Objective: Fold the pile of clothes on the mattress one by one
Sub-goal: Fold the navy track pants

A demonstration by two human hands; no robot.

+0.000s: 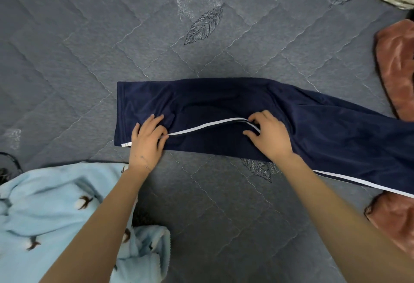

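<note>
Quilted grey mattress (pixel 89 47), navy trousers (pixel 324 130) stretched across mid-frame.
Head view: left hand (pixel 146 141) presses flat near the trousers' left end; right hand (pixel 270 135) pinches the white stripe (pixel 201 126). Slippery cloth may skew the fold if tugged. Bare room lies above; pale blue fleece (pixel 44 204) crowds lower left, rust garment (pixel 396 69) the right edge.

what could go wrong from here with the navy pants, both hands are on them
1. The white stripe bows in a curve between the left hand and right hand, so the navy pants may well get creased unevenly if folded now.
2. The pants' right end lies over the reddish-brown cloth; pulling the pants might drag that cloth along.
</note>
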